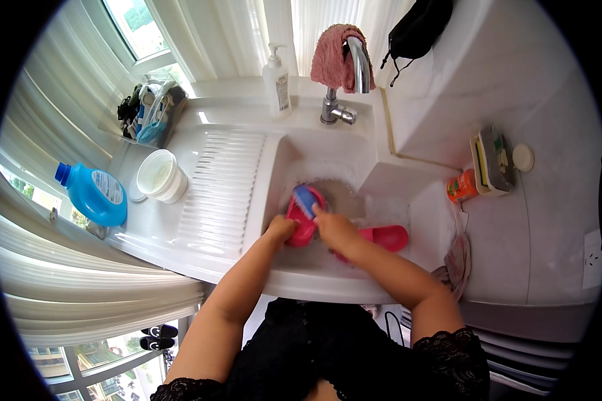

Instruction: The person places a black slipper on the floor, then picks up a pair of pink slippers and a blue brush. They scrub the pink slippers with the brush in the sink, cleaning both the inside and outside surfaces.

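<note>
Over the basin of a white sink (274, 175), my left hand (282, 229) is closed on the near part of a bright pink slipper (303, 231). My right hand (334, 230) grips a blue scrubbing brush (305, 200), whose head lies against the slipper's upper part. The grip end of the brush is hidden by my fingers. To the right, a second pink slipper (388, 236) rests in the basin, partly covered by my right forearm. Shallow soapy water (344, 200) with suds stands around them.
Left of the basin is a ribbed washboard (222, 190), then a white tub (162, 176) and a blue detergent bottle (95, 196). Behind stand a pump bottle (276, 83) and a faucet (362, 67) draped with a pink cloth (334, 59). A wall holder (491, 162) hangs at right.
</note>
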Motion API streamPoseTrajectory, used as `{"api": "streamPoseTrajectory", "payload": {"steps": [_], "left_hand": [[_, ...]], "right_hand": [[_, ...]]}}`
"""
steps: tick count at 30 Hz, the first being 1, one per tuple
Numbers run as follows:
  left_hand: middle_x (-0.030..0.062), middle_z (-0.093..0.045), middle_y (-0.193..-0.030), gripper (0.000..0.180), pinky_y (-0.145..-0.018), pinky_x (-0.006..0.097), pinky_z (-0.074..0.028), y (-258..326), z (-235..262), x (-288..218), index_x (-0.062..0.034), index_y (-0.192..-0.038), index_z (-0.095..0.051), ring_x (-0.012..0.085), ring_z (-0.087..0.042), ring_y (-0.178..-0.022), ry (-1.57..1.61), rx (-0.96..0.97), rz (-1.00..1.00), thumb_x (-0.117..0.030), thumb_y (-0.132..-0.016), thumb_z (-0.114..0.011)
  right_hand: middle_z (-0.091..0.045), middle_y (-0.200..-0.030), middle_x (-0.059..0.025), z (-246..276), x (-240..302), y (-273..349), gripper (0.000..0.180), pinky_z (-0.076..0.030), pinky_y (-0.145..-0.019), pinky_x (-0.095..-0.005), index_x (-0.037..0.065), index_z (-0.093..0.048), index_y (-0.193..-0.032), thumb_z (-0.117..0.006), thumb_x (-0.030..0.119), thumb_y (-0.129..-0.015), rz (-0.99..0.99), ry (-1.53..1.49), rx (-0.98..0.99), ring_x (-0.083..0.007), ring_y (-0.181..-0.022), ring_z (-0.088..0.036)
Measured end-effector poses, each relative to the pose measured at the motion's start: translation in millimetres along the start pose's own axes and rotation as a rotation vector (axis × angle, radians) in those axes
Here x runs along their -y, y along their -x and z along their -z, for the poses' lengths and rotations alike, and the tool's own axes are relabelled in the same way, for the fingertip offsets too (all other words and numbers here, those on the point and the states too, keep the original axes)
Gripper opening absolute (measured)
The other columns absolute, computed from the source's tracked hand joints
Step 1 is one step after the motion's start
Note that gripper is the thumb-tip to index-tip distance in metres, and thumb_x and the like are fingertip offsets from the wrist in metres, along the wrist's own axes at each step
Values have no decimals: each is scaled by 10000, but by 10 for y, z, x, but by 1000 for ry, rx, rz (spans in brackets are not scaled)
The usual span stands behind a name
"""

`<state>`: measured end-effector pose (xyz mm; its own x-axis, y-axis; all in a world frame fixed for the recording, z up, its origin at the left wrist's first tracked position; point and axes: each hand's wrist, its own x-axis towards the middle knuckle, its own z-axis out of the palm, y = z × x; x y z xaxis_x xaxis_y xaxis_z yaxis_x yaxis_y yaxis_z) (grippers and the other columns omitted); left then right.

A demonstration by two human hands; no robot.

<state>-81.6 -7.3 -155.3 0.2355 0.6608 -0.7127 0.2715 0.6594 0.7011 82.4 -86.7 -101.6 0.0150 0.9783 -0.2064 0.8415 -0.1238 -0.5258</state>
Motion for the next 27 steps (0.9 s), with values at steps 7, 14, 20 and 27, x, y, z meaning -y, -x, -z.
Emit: {"api": "streamPoseTrajectory", "payload": {"steps": [7, 14, 20, 27], "left_hand": [[150, -630, -943, 337, -616, 430, -584, 347, -52, -293, 27, -1125, -511, 275, -665, -786, -30, 77, 22, -110, -831, -603], [184, -578, -1066, 619, -601, 437, -584, 35, -22, -54, 7, -1256, -366, 300, -653, -854, -26, -3, -163, -84, -735, -688], [185, -529, -1148, 747, -631, 460, -586, 252, -72, -112, -42, -1300, -247, 296, -635, -923, -105, 154, -55, -2, -698, -688], [170, -609, -1018, 443, -667, 444, -589, 244, -32, -164, 10, -1182, -452, 301, -656, -846, -20, 215, 38, 17, -758, -582]], "right_hand": [[-615, -1040, -241, -164, -71, -342, 410, -474, -818, -469, 109, -543, -1276, -503, 307, -919, -56, -110, 19, -410, -931, -603], [-594, -743, -126, 201, 112, 482, 492, -450, -494, -365, 169, -392, -1417, -485, 220, -936, -328, -697, 365, -203, -520, -533], [-565, -683, -100, -250, -50, -13, 481, -391, -404, -350, 213, -393, -1419, -476, 217, -946, -401, -727, 200, -182, -422, -462], [-468, -615, -13, -139, 130, -72, 497, -355, -383, -307, 337, -316, -1441, -457, 239, -975, -592, -888, 217, -129, -424, -407]]}}
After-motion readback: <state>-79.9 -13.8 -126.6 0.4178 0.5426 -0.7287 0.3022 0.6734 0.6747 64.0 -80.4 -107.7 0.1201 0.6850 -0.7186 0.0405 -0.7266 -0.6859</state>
